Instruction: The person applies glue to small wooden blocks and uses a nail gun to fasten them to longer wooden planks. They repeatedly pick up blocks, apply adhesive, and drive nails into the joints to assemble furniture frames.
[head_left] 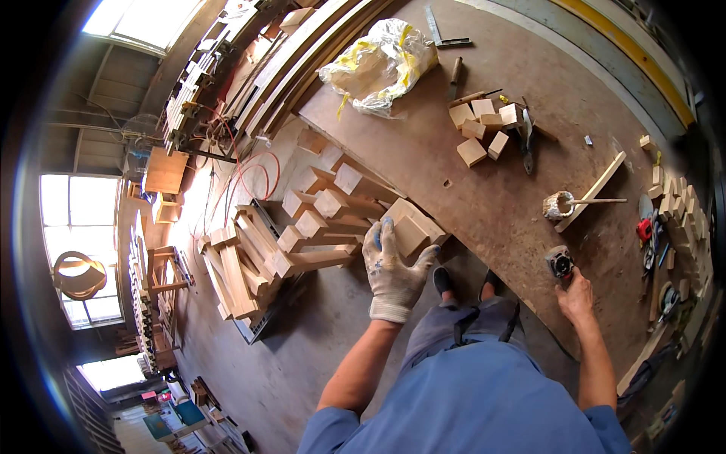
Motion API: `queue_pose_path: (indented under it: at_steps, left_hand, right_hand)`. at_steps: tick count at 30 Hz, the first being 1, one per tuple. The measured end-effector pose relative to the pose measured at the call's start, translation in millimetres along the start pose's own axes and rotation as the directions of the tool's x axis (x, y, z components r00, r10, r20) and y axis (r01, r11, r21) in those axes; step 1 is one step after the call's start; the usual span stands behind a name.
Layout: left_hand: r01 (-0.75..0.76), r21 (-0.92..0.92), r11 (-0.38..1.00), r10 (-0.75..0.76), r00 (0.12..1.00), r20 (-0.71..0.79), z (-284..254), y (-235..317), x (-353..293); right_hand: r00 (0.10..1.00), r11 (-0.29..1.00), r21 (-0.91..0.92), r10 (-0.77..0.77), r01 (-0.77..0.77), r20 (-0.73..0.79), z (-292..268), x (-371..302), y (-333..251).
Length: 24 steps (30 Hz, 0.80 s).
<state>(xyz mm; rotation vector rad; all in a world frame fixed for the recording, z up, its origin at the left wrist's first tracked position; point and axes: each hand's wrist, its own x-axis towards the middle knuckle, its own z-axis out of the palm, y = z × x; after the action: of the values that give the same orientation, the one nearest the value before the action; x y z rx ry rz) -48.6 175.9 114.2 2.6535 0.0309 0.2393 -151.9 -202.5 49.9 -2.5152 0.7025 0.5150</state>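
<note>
My left hand (395,274), in a stained white work glove, is open with its fingers spread. Its fingertips are at the near side of a pale wooden piece (414,230) by the table's edge; whether they touch it I cannot tell. Several jointed wooden leg frames (333,204) stand close together to the left of that hand. My right hand (577,296) is bare and closed around the handle of a hand-held tool with a round, dark metal head (560,262), over the right part of the brown table (499,219). The fingers partly hide the tool's handle.
A pot with a stick (558,204) stands beside a wooden strip (597,189). Small wood blocks (473,151), pliers (528,151), a crumpled plastic bag (382,66) and a metal square (446,38) lie farther back. More blocks (681,208) are piled right; a red hose (257,178) trails left.
</note>
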Motion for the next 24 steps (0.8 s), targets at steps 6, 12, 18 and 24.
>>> queue_pose_path:
  at_steps: [6,12,18,24]
  left_hand:
    - [-0.098,0.083,0.992,0.098,0.995,0.000,6.5,-4.4,1.9]
    - [-0.160,0.150,0.976,0.156,0.987,0.038,13.6,-12.1,3.6]
    - [-0.173,0.105,0.979,0.169,0.984,0.048,16.4,-20.3,6.8]
    - [-0.180,0.099,0.979,0.175,0.983,0.049,15.1,-23.6,7.1]
  right_hand:
    - [1.000,0.997,0.070,-0.012,0.013,-0.008,8.5,4.1,14.4]
    - [0.999,0.994,0.107,-0.016,0.020,-0.043,12.0,8.1,23.0]
    - [0.998,0.993,0.111,-0.042,0.048,-0.052,18.1,7.7,27.8]
    - [0.998,0.992,0.109,-0.051,0.056,-0.048,22.5,8.3,30.9]
